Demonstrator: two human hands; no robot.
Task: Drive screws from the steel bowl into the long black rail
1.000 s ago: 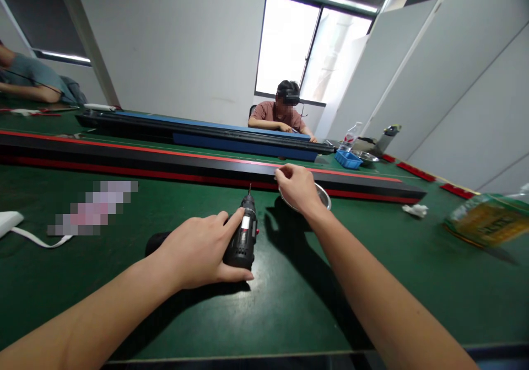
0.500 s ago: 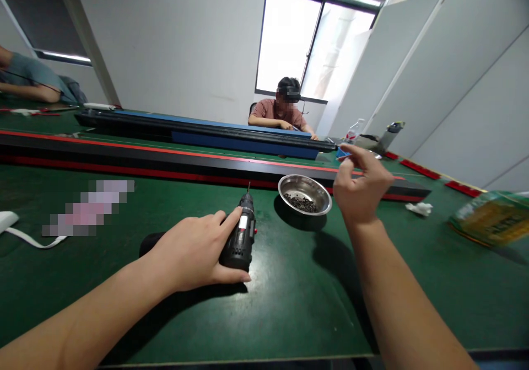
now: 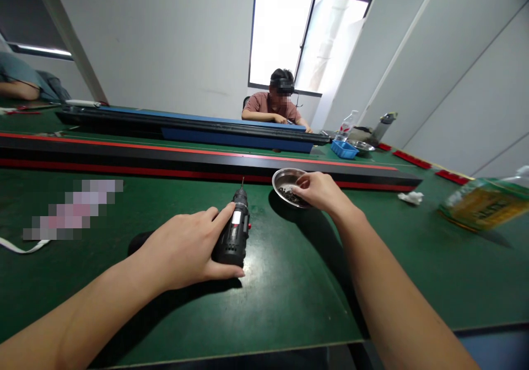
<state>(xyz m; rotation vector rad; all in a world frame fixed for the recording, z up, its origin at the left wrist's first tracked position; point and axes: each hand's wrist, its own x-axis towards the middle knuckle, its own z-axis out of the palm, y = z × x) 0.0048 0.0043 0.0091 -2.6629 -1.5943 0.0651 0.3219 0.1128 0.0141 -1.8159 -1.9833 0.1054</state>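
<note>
Gripping the power drill (image 3: 233, 243), the left hand (image 3: 185, 246) keeps it lying on its side on the green worktop (image 3: 300, 304), bit (image 3: 243, 183) pointing away, much as half a second ago. The right hand (image 3: 322, 192) has changed more: raised to the right of the metal bowl (image 3: 285, 178) then, it now has its fingers down inside, at the small dark pieces (image 3: 289, 195). That suggests picking out pieces is the step in hand, with the drill held ready. The hands are apart; whether the right fingers pinch a piece, I cannot tell. Just beyond the bowl, a long black bar (image 3: 165, 157) with red stripes crosses the worktop. To the right are a crumpled white tissue (image 3: 410, 198) and a yellow-and-green packet (image 3: 481, 207). Farther off are a blue-and-black length (image 3: 235, 139), a blue basket (image 3: 344, 149) and a clear bottle (image 3: 346, 127). A person (image 3: 262, 105) sits across, before a bright window (image 3: 281, 33); another person (image 3: 19, 78) is partly visible at far left.
</note>
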